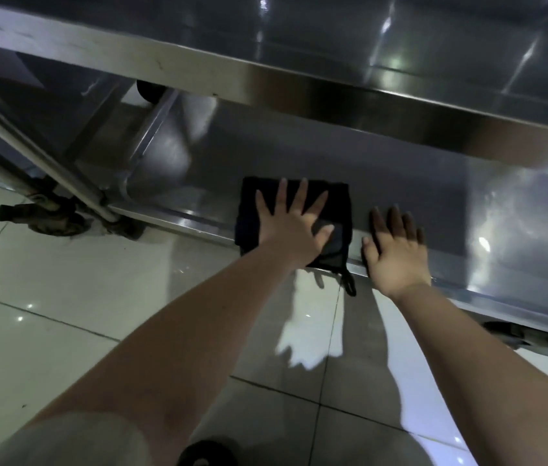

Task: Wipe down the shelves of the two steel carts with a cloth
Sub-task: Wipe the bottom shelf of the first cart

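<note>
The black folded cloth [334, 205] lies at centre frame on the lower shelf [417, 176] of the steel cart, its near part and hanging loop [350, 284] overlapping the shelf's front edge. The left hand [291, 227] presses on it with fingers spread and hides its middle, while the right hand [397, 250] lies flat just beside it. The upper shelf [299, 85] shadows the rear, and the right caster [541, 341] is partly hidden.

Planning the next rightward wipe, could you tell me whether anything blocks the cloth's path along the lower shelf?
Yes: the right hand rests flat on the shiny steel lower shelf just right of the dark folded cloth under the left hand. Beyond it, nothing shows.
</note>
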A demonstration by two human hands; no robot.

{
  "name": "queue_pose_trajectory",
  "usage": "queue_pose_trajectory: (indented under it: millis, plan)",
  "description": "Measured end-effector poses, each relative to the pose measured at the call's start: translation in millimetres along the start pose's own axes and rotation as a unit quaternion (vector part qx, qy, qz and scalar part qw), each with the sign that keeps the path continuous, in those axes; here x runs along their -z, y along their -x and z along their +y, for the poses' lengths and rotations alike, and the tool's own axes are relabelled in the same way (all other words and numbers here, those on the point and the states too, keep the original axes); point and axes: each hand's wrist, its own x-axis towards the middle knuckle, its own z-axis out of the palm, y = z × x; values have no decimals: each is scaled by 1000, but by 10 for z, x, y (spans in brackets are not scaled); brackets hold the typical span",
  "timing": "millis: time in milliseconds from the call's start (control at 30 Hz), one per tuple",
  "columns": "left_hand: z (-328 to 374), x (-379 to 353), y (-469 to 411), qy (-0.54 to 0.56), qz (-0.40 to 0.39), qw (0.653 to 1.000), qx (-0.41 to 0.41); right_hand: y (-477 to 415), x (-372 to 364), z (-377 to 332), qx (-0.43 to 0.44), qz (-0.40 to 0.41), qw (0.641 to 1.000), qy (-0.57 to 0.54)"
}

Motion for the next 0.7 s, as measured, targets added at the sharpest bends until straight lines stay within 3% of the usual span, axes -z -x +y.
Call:
queue_pose_trajectory:
  millis: [100,167,233,300,400,467,567,700]
  plan:
    - [546,-53,-20,-43,-42,997,-40,2,63,29,-16,46,983,-179]
    - [681,-55,7,-46,-52,997,-45,29,129,64,-64,76,931,-350]
    - [679,-18,43,-28,-60,996,-61,21,167,77,-99,98,899,-415]
    - [589,97,38,26,-60,994,-87,-6,168,80,-95,101,913,-383]
    - [319,325,-114,141,39,988,-52,-74,145,32,-87,116,940,-309]
    - [92,418,-247,106,52,993,21,-154,171,-58,-119,105,936,-315]
    - [-74,435,-313,43,-12,997,65,-302,258,-173,-180,47,937,-294]
    - [-40,492,-161,126,68,989,48,-293,450,-186,-101,26,959,-263]
